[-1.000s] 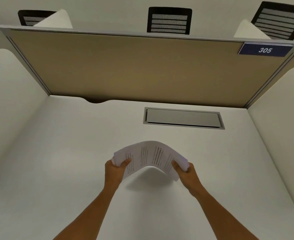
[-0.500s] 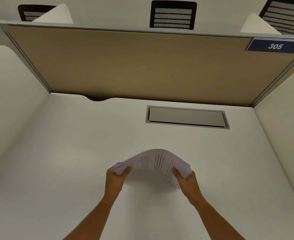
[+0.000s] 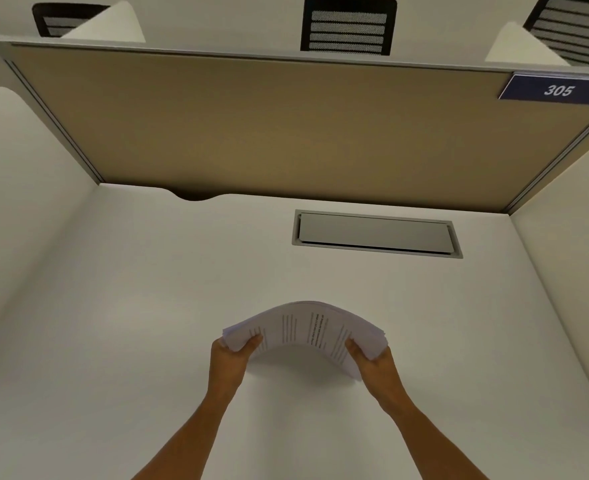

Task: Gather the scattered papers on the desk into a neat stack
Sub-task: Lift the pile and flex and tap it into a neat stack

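A stack of white printed papers [image 3: 306, 332] is held above the white desk [image 3: 147, 306], bowed upward in the middle like an arch. My left hand [image 3: 232, 358] grips its left end, thumb on top. My right hand [image 3: 372, 363] grips its right end the same way. The sheets lie on top of each other with edges slightly fanned at both ends. No loose sheets show elsewhere on the desk.
A grey cable hatch [image 3: 376, 233] is set into the desk behind the papers. A tan partition [image 3: 268, 126] closes the back, white side panels [image 3: 12, 202] flank the desk. A blue "305" sign [image 3: 558, 90] hangs at the top right. Black chairs [image 3: 348, 26] stand beyond.
The stack has been lowered a little toward the desk and tilted flatter, so less of the printed face shows. Both hands keep their grip on its ends.
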The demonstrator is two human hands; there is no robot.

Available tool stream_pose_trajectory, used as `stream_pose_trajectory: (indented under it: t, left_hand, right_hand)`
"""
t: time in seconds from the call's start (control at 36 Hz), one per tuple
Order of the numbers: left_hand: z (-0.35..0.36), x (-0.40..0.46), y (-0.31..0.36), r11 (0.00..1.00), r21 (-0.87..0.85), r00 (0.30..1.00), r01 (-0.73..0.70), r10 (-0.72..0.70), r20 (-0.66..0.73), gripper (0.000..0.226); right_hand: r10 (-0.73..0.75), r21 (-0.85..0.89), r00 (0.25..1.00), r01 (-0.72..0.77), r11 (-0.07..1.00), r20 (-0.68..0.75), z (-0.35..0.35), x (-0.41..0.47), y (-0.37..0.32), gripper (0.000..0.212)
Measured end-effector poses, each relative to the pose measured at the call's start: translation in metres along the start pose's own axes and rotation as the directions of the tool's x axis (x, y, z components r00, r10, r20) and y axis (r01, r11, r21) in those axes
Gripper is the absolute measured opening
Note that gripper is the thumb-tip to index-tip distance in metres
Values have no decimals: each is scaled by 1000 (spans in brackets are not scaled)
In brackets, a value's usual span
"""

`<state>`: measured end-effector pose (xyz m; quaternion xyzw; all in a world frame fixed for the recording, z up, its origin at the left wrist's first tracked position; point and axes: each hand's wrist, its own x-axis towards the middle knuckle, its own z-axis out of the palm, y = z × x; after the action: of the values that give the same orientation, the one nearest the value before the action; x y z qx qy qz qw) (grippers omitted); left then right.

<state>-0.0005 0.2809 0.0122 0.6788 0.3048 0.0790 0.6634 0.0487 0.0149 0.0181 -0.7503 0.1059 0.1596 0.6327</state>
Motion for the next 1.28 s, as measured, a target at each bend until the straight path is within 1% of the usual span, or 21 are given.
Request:
stream_pose_trajectory:
  t: [0.06, 0.17, 0.31, 0.42, 0.53, 0.58, 0.67, 0.72, 0.78, 0.92, 1.0, 1.06, 1.11, 1.19, 1.28]
  left_hand:
    - [-1, 0, 0, 1000, -14, 1000, 0, 0, -28, 31]
    - [-2, 1, -1, 1000, -24, 999, 0, -1, -45, 29]
    - [0, -3, -11, 999, -10, 999, 37, -37, -3, 37]
    - [2, -3, -10, 999, -24, 999, 45, -46, -22, 39]
    - [1, -2, -7, 998, -55, 998, 16, -19, -52, 36]
    - [-1, -1, -9, 999, -51, 999, 6, -8, -52, 36]
    - [-2, -1, -14, 1000, -8, 1000, 28, -28, 5, 45]
    - [-2, -2, -17, 999, 6, 998, 53, -53, 34, 49]
    - [-4, -2, -18, 998, 17, 998, 63, -64, 29, 46]
    - [-9, 4, -3, 999, 25, 999, 29, -28, -19, 27]
    - [-11, 5, 5, 1000, 27, 1000, 9, -8, -21, 23]
    - [-10, 5, 7, 999, 38, 999, 28, -27, -33, 19]
    - [-9, 5, 8, 998, 43, 998, 39, -37, -49, 18]
    - [-7, 6, 10, 999, 28, 997, 34, -32, -73, 20]
    - [-7, 8, 12, 999, 26, 998, 27, -25, -50, 20]
  right_hand:
    - [-13, -3, 1000, 13, 1000, 10, 0, 0, -3, 28]
    - [-23, 3, 999, 22, 1000, 43, -2, -1, -9, 43]
    - [14, -4, 1000, -13, 1000, 27, 3, -1, 2, 35]
    - [1, 14, 1000, -2, 1000, 28, 6, 3, -3, 29]
    - [-40, 12, 998, 40, 999, 50, 3, 4, -11, 53]
    - [-65, 2, 996, 65, 998, 57, 1, 4, -8, 55]
    - [-65, -13, 995, 66, 998, 80, -1, 3, 0, 45]
    - [-82, -5, 993, 83, 997, 84, -1, 2, 0, 48]
    - [-98, 7, 992, 98, 995, 74, -2, 3, -1, 49]
    - [-88, 29, 994, 86, 996, 64, -9, 8, -9, 35]
    - [-75, 19, 995, 73, 997, 71, -11, 10, -10, 27]
    - [-50, 17, 996, 49, 999, 70, -10, 11, -9, 25]
    - [-29, 16, 998, 28, 999, 62, -9, 11, -9, 21]
    - [-30, 14, 998, 29, 999, 59, -10, 12, -11, 21]
    - [-26, 33, 998, 25, 999, 56, -12, 12, -10, 23]
